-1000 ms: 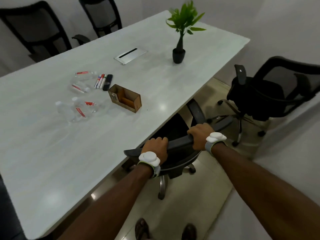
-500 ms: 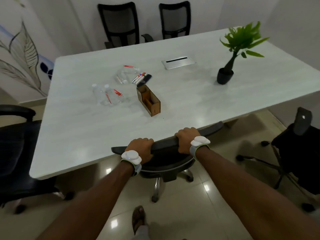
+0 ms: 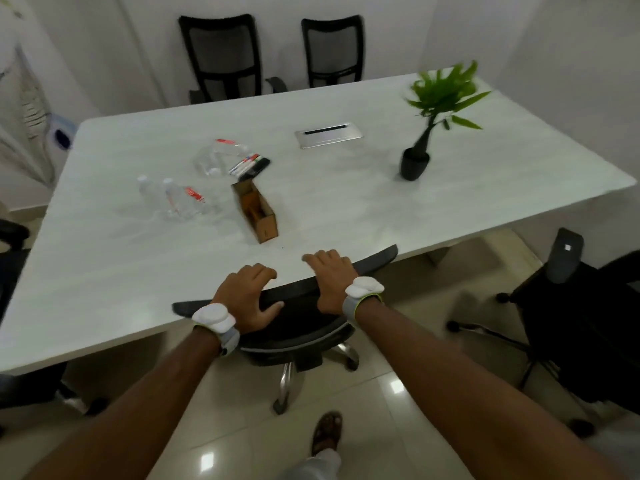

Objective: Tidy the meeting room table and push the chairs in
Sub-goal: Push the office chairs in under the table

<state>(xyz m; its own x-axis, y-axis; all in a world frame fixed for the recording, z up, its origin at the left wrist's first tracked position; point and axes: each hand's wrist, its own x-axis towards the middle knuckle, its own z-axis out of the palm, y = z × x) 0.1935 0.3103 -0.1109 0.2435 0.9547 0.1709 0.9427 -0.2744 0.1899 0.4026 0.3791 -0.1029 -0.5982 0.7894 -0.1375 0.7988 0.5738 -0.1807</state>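
A black office chair sits tucked against the near edge of the white table [image 3: 363, 216], its curved backrest top [image 3: 375, 262] level with the tabletop. My left hand [image 3: 247, 299] grips the backrest top left of centre, fingers curled over it and thumb on the near side. My right hand [image 3: 330, 277] holds it right of centre, fingers draped over the far edge. On the table lie several clear plastic bottles [image 3: 175, 199], a bunch of markers [image 3: 250, 164] and an open cardboard box [image 3: 258, 213].
A potted plant [image 3: 415, 164] stands at the table's right, behind a metal cable hatch [image 3: 328, 135]. Two black chairs [image 3: 221, 53] stand at the far side. Another chair [image 3: 588, 323] stands away from the table on my right, one [image 3: 14, 258] at the left edge. My foot [image 3: 327, 433] is below.
The chair has slid further under the table, its backrest now at the table edge. My view has swung to face the table squarely. Both hands' fingers have loosened on the backrest.
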